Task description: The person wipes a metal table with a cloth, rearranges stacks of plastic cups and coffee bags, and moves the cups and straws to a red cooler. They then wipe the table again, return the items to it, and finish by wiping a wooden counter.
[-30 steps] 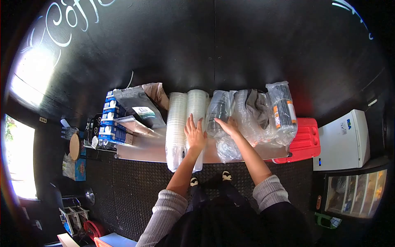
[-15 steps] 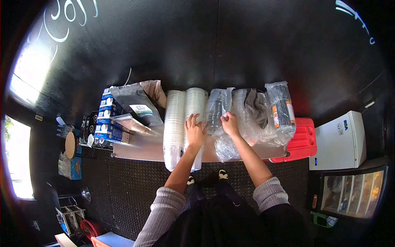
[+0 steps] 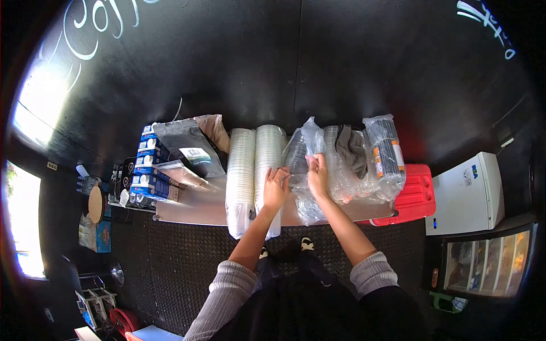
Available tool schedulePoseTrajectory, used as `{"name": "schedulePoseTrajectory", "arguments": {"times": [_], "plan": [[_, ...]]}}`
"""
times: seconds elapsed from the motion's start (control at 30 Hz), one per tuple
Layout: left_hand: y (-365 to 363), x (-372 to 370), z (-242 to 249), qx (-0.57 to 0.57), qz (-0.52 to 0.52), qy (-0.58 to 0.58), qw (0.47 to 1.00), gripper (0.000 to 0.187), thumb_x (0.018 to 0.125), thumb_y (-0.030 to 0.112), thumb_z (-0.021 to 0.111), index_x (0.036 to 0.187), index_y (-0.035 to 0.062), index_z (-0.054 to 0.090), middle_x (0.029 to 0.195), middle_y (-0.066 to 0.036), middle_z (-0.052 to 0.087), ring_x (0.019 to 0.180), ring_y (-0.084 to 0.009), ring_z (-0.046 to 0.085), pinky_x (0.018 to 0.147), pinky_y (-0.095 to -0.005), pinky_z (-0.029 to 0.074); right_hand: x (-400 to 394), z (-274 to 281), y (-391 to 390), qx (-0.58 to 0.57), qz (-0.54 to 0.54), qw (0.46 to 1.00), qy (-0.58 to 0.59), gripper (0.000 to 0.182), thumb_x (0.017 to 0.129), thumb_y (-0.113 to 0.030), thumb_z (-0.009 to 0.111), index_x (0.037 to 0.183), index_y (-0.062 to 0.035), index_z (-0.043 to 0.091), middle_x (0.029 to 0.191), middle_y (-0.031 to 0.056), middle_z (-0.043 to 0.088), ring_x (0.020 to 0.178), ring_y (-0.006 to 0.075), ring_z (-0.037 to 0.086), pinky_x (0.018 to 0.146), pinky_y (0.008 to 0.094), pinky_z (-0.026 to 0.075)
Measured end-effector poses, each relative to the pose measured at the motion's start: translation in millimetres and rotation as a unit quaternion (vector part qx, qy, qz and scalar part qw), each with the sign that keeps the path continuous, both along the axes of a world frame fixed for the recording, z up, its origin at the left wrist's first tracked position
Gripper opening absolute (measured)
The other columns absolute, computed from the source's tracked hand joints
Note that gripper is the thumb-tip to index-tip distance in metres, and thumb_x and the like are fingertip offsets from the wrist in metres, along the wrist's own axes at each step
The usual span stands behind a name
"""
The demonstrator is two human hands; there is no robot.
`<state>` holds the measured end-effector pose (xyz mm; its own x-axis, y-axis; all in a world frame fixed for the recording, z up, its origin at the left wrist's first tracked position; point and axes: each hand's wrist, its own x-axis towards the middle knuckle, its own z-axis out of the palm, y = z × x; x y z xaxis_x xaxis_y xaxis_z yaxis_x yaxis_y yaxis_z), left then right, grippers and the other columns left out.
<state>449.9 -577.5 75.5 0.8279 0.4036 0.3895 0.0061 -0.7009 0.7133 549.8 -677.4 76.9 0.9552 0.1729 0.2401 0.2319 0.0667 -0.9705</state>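
Note:
Two long sleeves of stacked clear cups, the left one [image 3: 241,170] and the right one [image 3: 269,148], lie side by side across the metal table [image 3: 199,210]. My left hand [image 3: 276,187] is at the right sleeve's edge, its fingertips reaching the clear plastic bag [image 3: 296,149] with dark lids beside it. My right hand [image 3: 318,175] pinches the raised plastic of that bag. Further right lie more bagged clear lids [image 3: 335,170], a dark cloth-like item [image 3: 354,150] on top, and a wrapped bundle of black straws [image 3: 388,150].
Blue-white cartons [image 3: 149,162] and a dark pouch [image 3: 193,145] stand at the table's left. A red cooler [image 3: 418,193] and a white fridge [image 3: 466,193] are at the right. The black wall [image 3: 341,62] rises behind the table.
The bag's plastic is pulled up and bunched higher at my right hand. My left hand has shifted slightly right and down, toward the bag of dark lids.

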Motion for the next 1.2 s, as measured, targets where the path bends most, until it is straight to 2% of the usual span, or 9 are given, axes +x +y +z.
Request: {"name": "schedulePoseTrajectory", "arguments": {"times": [0.2, 0.27, 0.3, 0.4, 0.57, 0.8, 0.87, 0.97, 1.2], "plan": [[9, 1, 8, 0.087, 0.059, 0.039, 0.994, 0.017, 0.074, 0.008, 0.065, 0.087, 0.0083, 0.056, 0.093, -0.005, 0.062, 0.094, -0.0254, 0.057, 0.094, -0.0411, 0.034, 6, -8, -8, -0.096, 0.056, 0.992, 0.064, 0.014, 0.090, -0.016, 0.052, 0.088, -0.0031, 0.048, 0.081, 0.0129, 0.052, 0.078, 0.0198, 0.053, 0.072, 0.0308, 0.042], [12, 6, 11, 0.099, 0.060, 0.136, 0.984, 0.022, 0.070, 0.011, 0.069, 0.089, 0.0103, 0.057, 0.091, -0.004, 0.062, 0.093, -0.0225, 0.057, 0.090, -0.0390, 0.034, 5, -14, -11, -0.229, 0.034, 0.972, -0.034, 0.015, 0.087, -0.017, 0.055, 0.088, -0.0032, 0.049, 0.087, 0.0143, 0.054, 0.088, 0.0257, 0.053, 0.079, 0.0366, 0.041], [13, 10, 10, 0.097, 0.060, 0.136, 0.984, 0.022, 0.070, 0.011, 0.069, 0.089, 0.0103, 0.057, 0.091, -0.004, 0.062, 0.093, -0.0225, 0.057, 0.090, -0.0390, 0.034, 5, -16, -13, -0.230, 0.034, 0.972, -0.033, 0.015, 0.087, -0.017, 0.055, 0.088, -0.0032, 0.049, 0.087, 0.0143, 0.054, 0.088, 0.0257, 0.053, 0.079, 0.0366, 0.041], [16, 22, 11, 0.127, 0.075, 0.150, 0.978, 0.025, 0.068, 0.014, 0.071, 0.090, 0.0111, 0.058, 0.090, -0.002, 0.063, 0.090, -0.0208, 0.059, 0.088, -0.0371, 0.034, 4, -16, -17, -0.250, 0.051, 0.967, -0.020, 0.031, 0.080, -0.024, 0.065, 0.092, -0.0012, 0.048, 0.096, 0.0153, 0.053, 0.097, 0.0304, 0.049, 0.085, 0.0410, 0.038], [25, 30, 19, 0.129, 0.016, 0.240, 0.962, 0.026, 0.068, 0.016, 0.070, 0.091, 0.0128, 0.060, 0.087, -0.001, 0.065, 0.084, -0.0193, 0.061, 0.086, -0.0365, 0.034, -7, 1, -9, -0.319, 0.052, 0.946, 0.036, 0.087, 0.058, -0.040, 0.082, 0.115, 0.0003, 0.030, 0.119, 0.0271, 0.032, 0.111, 0.0363, 0.035, 0.095, 0.0412, 0.033], [43, 41, 36, -0.043, -0.078, 0.263, 0.961, 0.026, 0.073, 0.016, 0.061, 0.099, 0.0125, 0.061, 0.092, -0.001, 0.065, 0.086, -0.0178, 0.061, 0.086, -0.0379, 0.034, 4, -27, 2, -0.333, 0.039, 0.942, 0.022, 0.103, 0.058, -0.037, 0.082, 0.127, -0.0015, 0.014, 0.124, 0.0292, 0.026, 0.113, 0.0443, 0.032, 0.098, 0.0484, 0.029], [47, 51, 10, 0.152, -0.020, 0.249, 0.956, 0.026, 0.076, 0.017, 0.058, 0.101, 0.0115, 0.061, 0.102, 0.000, 0.062, 0.093, -0.0170, 0.058, 0.086, -0.0399, 0.033, 1, -20, 3, -0.327, 0.047, 0.943, 0.047, 0.101, 0.060, -0.036, 0.081, 0.127, -0.0021, 0.014, 0.124, 0.0292, 0.026, 0.115, 0.0452, 0.030, 0.100, 0.0489, 0.027], [38, 59, 3, 0.258, -0.018, 0.206, 0.944, 0.025, 0.078, 0.017, 0.056, 0.102, 0.0106, 0.062, 0.110, 0.000, 0.056, 0.102, -0.0174, 0.051, 0.087, -0.0429, 0.031, 4, -32, 2, -0.314, 0.048, 0.948, 0.020, 0.101, 0.060, -0.035, 0.081, 0.128, -0.0005, 0.014, 0.125, 0.0294, 0.026, 0.117, 0.0453, 0.030, 0.100, 0.0486, 0.027], [27, 66, 2, 0.314, -0.021, 0.223, 0.923, 0.024, 0.078, 0.021, 0.058, 0.097, 0.0090, 0.064, 0.103, 0.000, 0.056, 0.102, -0.0189, 0.045, 0.087, -0.0432, 0.028, 10, -32, -8, -0.300, 0.062, 0.952, 0.013, 0.101, 0.063, -0.033, 0.079, 0.129, 0.0043, 0.013, 0.126, 0.0305, 0.026, 0.118, 0.0438, 0.029, 0.100, 0.0479, 0.027]]}}
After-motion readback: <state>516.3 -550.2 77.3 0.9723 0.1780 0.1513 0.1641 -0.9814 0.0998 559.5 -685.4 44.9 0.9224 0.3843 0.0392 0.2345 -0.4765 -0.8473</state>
